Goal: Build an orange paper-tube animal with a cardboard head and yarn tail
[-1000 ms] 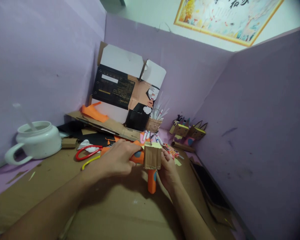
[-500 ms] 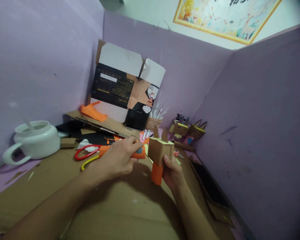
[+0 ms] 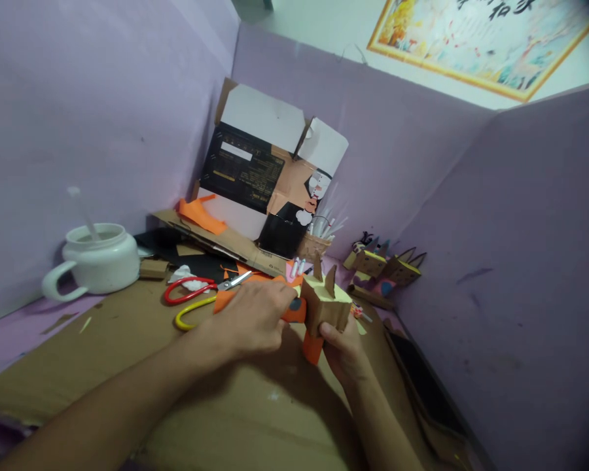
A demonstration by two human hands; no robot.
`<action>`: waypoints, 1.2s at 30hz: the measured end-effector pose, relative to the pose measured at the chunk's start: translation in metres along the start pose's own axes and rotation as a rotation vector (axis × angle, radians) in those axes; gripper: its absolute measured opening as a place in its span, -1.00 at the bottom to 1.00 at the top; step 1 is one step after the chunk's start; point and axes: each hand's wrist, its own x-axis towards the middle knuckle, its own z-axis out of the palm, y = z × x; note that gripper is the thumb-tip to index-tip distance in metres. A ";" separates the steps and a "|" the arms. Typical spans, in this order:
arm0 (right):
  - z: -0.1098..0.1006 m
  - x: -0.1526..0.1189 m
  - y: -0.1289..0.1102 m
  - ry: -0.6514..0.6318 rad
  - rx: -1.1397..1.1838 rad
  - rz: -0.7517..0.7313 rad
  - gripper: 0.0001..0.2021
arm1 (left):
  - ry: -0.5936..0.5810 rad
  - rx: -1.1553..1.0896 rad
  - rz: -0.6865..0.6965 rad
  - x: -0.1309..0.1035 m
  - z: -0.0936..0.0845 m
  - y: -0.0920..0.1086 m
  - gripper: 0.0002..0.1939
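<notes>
So, purple walls (image 3: 142,98) all round and cardboard spread over the desk (image 3: 245,425). Far left there's a white mug (image 3: 108,268), then scissors (image 3: 224,285) with a red and a yellow handle. Next, the left hand (image 3: 258,320) is curled around an orange tube (image 3: 297,314) with a blue spot. Its end now overlaps the eared cardboard box (image 3: 326,307) in view, can't tell if they touch; half a second ago there was a small gap. The box has also turned, showing more yellow top. My read: both parts are being handled as a pair. An orange piece (image 3: 313,348) shows below the box. The right hand (image 3: 342,350) grips the box, thumb in front. Little cardboard figures (image 3: 370,263) sit further right.
</notes>
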 end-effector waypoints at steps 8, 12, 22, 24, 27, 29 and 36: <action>-0.001 0.001 0.010 -0.020 -0.168 -0.070 -0.17 | -0.012 0.015 -0.014 0.001 0.003 -0.002 -0.79; 0.000 0.000 0.010 -0.027 -0.175 -0.076 -0.16 | 0.027 0.018 0.002 0.002 0.009 -0.004 -0.78; -0.001 0.002 0.000 0.068 -0.046 -0.044 -0.37 | 0.019 -0.201 -0.098 0.005 0.000 -0.010 -0.76; -0.006 0.002 -0.009 0.115 0.062 -0.025 -0.49 | -0.013 -0.386 -0.174 0.008 -0.004 -0.017 -0.67; -0.012 -0.001 -0.022 0.056 0.172 0.017 -0.53 | -0.141 -0.727 -0.212 0.012 -0.007 -0.026 -0.64; -0.013 -0.004 -0.027 -0.069 0.177 0.064 -0.45 | -0.219 -0.891 -0.234 0.013 -0.007 -0.029 -0.71; -0.012 -0.013 -0.025 -0.309 -0.016 0.194 -0.28 | -0.293 -1.019 -0.321 0.013 0.000 -0.031 -0.78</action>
